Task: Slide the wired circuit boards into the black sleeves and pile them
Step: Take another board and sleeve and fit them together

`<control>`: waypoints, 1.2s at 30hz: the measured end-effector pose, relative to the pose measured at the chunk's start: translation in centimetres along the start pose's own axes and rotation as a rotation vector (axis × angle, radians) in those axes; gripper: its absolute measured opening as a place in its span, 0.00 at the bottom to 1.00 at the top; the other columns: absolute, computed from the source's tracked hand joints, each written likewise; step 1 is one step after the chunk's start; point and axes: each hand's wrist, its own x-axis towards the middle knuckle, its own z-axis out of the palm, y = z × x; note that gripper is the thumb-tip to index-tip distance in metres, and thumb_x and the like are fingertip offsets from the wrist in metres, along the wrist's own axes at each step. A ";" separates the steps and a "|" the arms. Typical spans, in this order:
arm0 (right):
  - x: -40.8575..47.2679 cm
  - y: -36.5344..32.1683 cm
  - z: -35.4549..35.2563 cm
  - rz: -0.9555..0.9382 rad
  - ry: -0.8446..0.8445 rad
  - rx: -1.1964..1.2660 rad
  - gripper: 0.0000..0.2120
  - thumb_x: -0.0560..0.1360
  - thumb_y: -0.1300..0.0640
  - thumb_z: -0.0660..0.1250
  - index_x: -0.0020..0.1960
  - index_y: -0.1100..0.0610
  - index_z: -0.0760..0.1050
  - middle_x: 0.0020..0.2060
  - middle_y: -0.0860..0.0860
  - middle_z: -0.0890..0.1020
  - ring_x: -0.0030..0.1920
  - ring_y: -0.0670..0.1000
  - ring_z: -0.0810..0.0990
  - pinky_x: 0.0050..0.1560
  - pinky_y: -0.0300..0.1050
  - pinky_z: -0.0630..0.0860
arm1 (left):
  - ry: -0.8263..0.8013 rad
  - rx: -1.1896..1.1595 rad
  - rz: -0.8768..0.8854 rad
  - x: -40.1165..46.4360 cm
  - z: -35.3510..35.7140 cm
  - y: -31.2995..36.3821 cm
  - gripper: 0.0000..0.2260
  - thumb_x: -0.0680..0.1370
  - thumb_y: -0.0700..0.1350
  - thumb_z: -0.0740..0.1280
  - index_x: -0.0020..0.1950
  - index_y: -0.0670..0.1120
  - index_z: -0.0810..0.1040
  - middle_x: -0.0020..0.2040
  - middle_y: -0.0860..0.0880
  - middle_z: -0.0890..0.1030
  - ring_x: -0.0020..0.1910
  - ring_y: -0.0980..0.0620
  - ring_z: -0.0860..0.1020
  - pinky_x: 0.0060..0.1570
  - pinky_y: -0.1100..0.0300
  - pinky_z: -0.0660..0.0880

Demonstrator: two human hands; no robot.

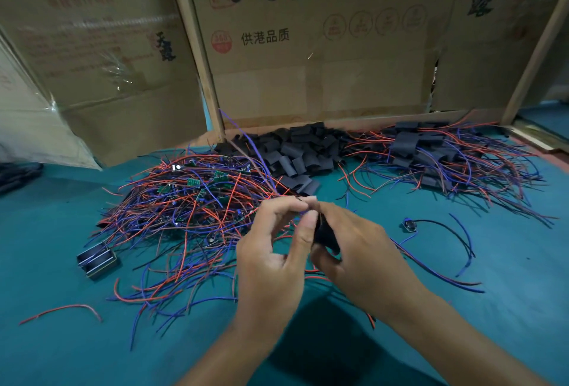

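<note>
Counts on the teal work mat [61, 262]

Two bare hands, left [271, 259] and right [354, 250]; one black sleeve [324, 236] held between them. Three heaps, each too dense to count: unsleeved red-and-blue wired green circuit boards [191, 198], empty black sleeves [295, 151], sleeved boards [437, 154]. One stray wired board [409, 225], one loose red wire [61, 310], one black-and-brass block [97, 259].

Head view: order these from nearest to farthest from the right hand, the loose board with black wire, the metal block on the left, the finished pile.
1. Loose board, just right of the right hand.
2. Finished pile, back right.
3. Metal block, far left.
</note>
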 end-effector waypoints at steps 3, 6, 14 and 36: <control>0.0 0.4 -0.2 0.017 0.028 0.011 0.21 0.72 0.54 0.66 0.64 0.44 0.71 0.44 0.40 0.77 0.46 0.49 0.78 0.45 0.50 0.76 | -0.032 -0.068 -0.108 0.5 -0.4 0.0 0.09 0.81 0.44 0.67 0.59 0.56 0.77 0.50 0.51 0.85 0.50 0.54 0.82 0.50 0.65 0.75; 0.2 0.5 -0.2 0.032 0.043 0.058 0.20 0.73 0.50 0.64 0.64 0.39 0.66 0.45 0.35 0.76 0.45 0.45 0.77 0.45 0.47 0.74 | -0.039 -0.248 -0.241 1.1 -0.7 0.0 0.24 0.78 0.43 0.68 0.71 0.61 0.70 0.40 0.49 0.82 0.41 0.53 0.77 0.43 0.65 0.73; 0.2 1.0 -0.7 -0.036 0.029 -0.003 0.19 0.78 0.50 0.67 0.68 0.49 0.71 0.54 0.45 0.79 0.54 0.50 0.78 0.51 0.52 0.76 | -0.070 -0.163 -0.322 1.7 -1.5 -0.6 0.09 0.76 0.45 0.72 0.55 0.46 0.83 0.49 0.48 0.86 0.48 0.55 0.82 0.50 0.62 0.77; 0.3 1.2 -1.1 -0.068 0.072 0.002 0.25 0.76 0.53 0.71 0.71 0.56 0.71 0.57 0.49 0.81 0.55 0.49 0.79 0.53 0.46 0.76 | -0.028 -0.043 -0.335 2.0 -1.7 -0.2 0.06 0.75 0.48 0.69 0.48 0.53 0.86 0.41 0.51 0.85 0.40 0.57 0.82 0.44 0.65 0.78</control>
